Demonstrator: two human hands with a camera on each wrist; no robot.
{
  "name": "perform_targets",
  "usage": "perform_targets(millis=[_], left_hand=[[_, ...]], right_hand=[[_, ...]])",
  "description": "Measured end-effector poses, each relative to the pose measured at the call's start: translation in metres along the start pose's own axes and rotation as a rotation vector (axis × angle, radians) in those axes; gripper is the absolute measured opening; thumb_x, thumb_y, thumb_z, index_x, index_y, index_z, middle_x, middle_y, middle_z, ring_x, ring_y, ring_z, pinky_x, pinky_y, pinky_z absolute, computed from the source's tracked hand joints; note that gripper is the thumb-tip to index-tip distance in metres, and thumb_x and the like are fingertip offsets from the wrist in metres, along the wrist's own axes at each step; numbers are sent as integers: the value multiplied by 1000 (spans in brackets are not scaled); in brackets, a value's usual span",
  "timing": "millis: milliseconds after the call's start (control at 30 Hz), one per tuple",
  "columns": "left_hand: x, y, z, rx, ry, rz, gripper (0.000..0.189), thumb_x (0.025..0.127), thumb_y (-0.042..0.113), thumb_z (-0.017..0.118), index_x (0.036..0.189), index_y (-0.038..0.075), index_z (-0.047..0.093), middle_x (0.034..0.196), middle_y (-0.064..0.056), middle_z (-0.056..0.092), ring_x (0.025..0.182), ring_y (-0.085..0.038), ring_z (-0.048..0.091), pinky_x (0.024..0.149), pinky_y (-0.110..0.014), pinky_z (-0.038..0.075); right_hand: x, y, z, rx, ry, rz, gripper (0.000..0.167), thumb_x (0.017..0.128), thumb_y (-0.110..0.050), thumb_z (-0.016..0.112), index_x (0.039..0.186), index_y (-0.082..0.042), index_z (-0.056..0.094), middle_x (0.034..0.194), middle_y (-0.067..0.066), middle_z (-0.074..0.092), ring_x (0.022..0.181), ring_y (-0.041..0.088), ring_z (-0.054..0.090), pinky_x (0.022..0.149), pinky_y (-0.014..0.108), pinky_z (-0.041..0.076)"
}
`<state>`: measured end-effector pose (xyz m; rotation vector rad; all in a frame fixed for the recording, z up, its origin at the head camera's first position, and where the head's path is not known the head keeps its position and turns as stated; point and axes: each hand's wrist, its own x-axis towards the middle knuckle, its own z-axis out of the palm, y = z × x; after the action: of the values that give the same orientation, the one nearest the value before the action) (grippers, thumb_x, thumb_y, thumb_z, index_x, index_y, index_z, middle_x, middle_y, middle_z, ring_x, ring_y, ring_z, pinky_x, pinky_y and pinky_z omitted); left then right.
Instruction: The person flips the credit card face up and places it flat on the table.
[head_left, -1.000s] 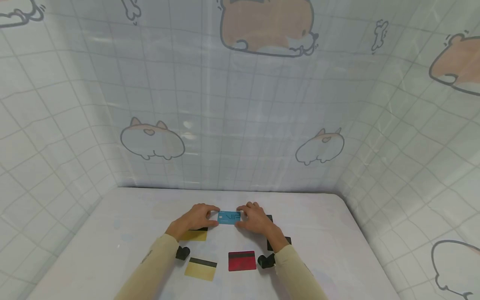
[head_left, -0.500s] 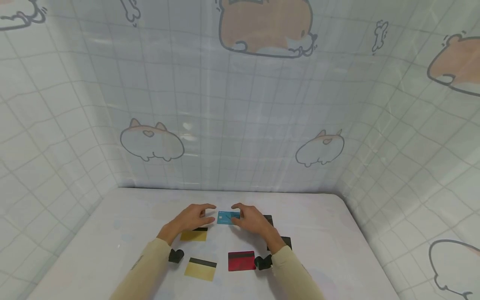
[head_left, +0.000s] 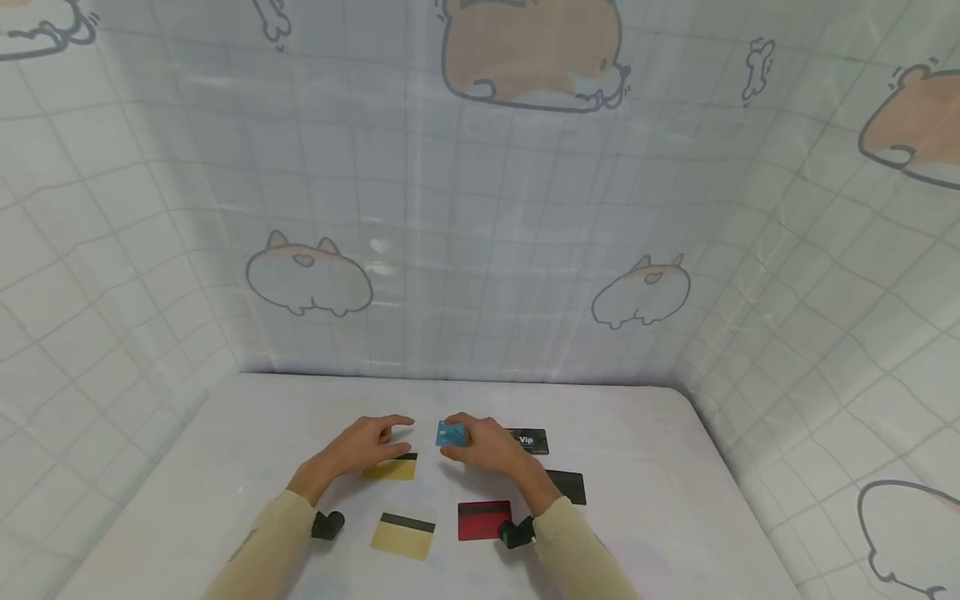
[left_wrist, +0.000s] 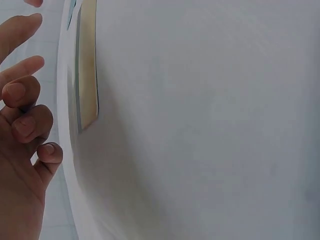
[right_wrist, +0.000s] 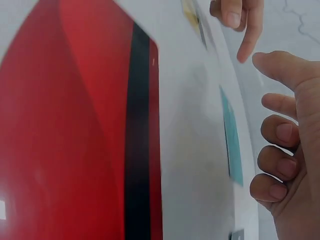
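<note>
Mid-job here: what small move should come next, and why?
I'd probably draw the right hand clear of the blue card. The card lies on the white table, and the right wrist view shows a gap between card and hand, yet in the head view that hand hides part of it.

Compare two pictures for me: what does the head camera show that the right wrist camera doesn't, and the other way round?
Only the head view: the cream sleeves, the front yellow card, the "Vip" lettering on one black card, and the whole of the other black card.

Only the right wrist view: the palm side of the right hand, with three curled fingers.

Both: two hands, the blue card, the red card and the rear yellow card.
</note>
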<state>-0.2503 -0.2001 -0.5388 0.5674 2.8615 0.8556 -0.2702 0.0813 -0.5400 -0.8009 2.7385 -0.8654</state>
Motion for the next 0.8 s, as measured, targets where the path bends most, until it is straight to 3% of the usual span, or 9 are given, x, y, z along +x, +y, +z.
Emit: perform_targets(millis=[267,533,800], left_hand=[[-16,-4,-8,-20,-18,7,60,90,50,72,140,20,59,69,6,47,55,-7,41,54,-25,38],[-29,-15,-15,28,-43,-24,69,84,54,77,140,20,58,70,5,46,59,-7,40,57,-25,35],[-33,-23,-16,37,-59,-64,70,80,55,80,139,21,60,71,5,45,63,-8,41,59,-27,34]], right_hand=[[0,-19,8,-55,-44,-16,63,87,-60,68,141,-30,55,116,-3,71,82,7,59,70,27,51],[4,-25,19,-229,-49,-12,63,86,-64,68,139,-33,57,138,-10,61,118,13,62,94,36,52],[5,-36,23,-250,-58,28,66,82,-66,71,139,-34,57,128,-9,67,101,12,65,84,34,54]])
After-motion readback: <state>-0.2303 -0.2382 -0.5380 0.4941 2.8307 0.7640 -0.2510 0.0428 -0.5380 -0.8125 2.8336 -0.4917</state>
